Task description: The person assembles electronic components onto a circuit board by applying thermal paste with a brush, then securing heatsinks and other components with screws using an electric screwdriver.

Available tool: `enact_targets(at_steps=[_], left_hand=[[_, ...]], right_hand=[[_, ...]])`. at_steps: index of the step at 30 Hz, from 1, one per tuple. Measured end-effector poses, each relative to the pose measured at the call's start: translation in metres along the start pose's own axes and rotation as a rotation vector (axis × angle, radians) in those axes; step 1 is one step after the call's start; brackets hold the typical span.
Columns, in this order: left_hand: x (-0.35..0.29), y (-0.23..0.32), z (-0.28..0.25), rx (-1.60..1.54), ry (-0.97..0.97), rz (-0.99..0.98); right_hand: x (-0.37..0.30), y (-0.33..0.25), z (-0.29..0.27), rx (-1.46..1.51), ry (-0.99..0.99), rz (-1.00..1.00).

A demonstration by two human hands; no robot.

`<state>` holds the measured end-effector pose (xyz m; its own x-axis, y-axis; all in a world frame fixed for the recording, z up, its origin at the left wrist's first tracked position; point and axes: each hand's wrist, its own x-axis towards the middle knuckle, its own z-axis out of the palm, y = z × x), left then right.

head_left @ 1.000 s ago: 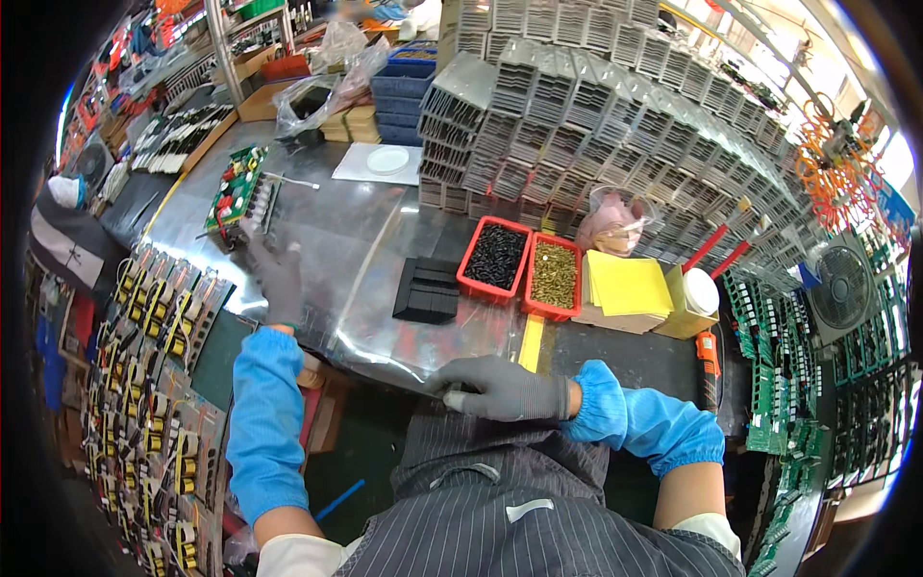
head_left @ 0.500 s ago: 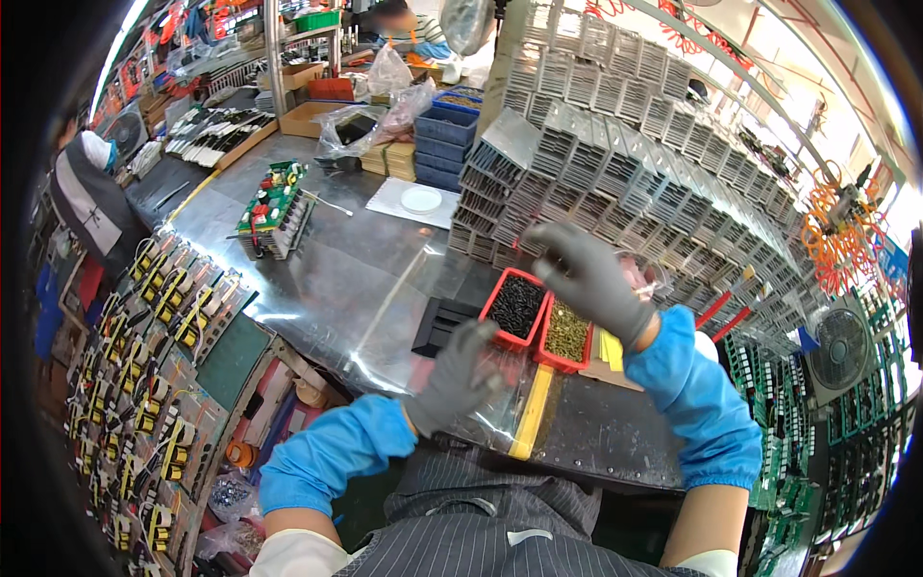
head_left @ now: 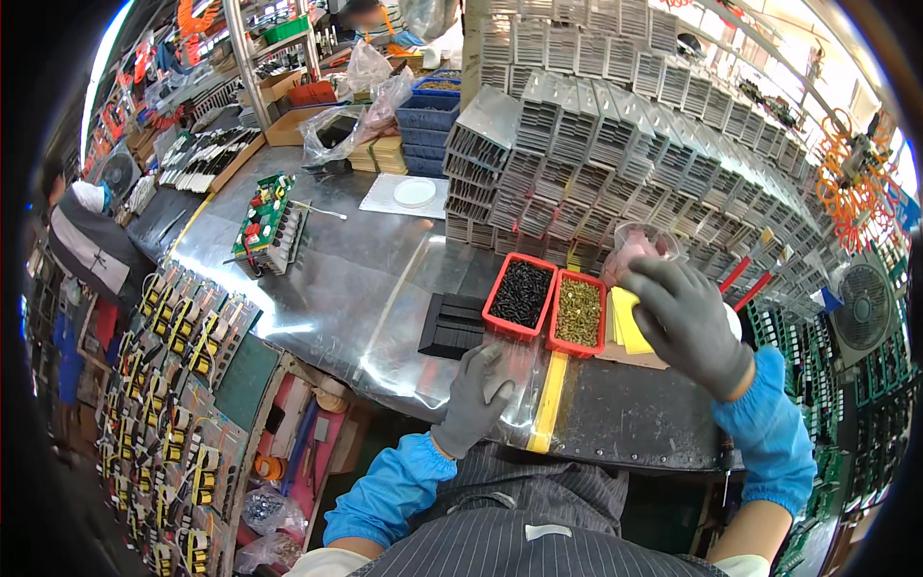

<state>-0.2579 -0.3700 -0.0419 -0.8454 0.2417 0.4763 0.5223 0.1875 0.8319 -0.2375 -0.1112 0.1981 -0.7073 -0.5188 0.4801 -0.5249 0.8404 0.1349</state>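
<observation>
My left hand (head_left: 476, 399), in a grey glove, is low over the bench's front edge. Its thumb stands apart from the fingers and it holds nothing visible. Just beyond it lie flat black pieces (head_left: 452, 325), side by side. My right hand (head_left: 687, 322), also gloved, hovers beside the yellow paper slips (head_left: 627, 322), fingers loosely bent and apart, with nothing seen in them. Between the hands stand two red bins. One bin (head_left: 494, 320) is filled with small black parts (head_left: 521, 292); the other bin (head_left: 603, 344) has small brass-coloured parts (head_left: 579, 310).
Stacked metal housings (head_left: 596, 163) wall off the far side. A green circuit board with metal fins (head_left: 269, 226) stands at the left of the metal bench (head_left: 356, 260). Wired boards (head_left: 173, 385) fill the left rack. A screwdriver (head_left: 728, 457) hangs at the right front edge.
My right hand has moved right and nearer, from above the red bins to the yellow slips. My left hand has shifted slightly and its fingers show more clearly. The view has turned a little.
</observation>
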Motion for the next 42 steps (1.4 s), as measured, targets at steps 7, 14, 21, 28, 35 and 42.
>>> enact_targets(at_steps=[7,14,21,28,35,42], left_hand=[[-0.014,0.046,0.013,-0.165,-0.153,-0.151],[-0.023,0.049,0.048,-0.104,-0.259,0.15],[-0.032,0.055,0.051,-0.056,-0.239,0.114],[-0.034,0.058,0.045,-0.017,-0.237,0.1],[-0.016,0.052,0.055,-0.074,-0.245,0.104],[-0.028,0.036,0.053,-0.079,-0.155,0.008]], right_hand=[[-0.091,-0.025,-0.002,0.265,-0.135,0.245],[-0.199,-0.064,0.061,0.6,-0.173,0.766],[-0.237,-0.083,0.105,0.258,0.137,0.717],[-0.231,-0.08,0.11,0.362,0.295,0.853],[-0.221,-0.071,0.11,0.283,0.408,0.867],[-0.214,-0.052,0.048,0.415,0.481,0.676]])
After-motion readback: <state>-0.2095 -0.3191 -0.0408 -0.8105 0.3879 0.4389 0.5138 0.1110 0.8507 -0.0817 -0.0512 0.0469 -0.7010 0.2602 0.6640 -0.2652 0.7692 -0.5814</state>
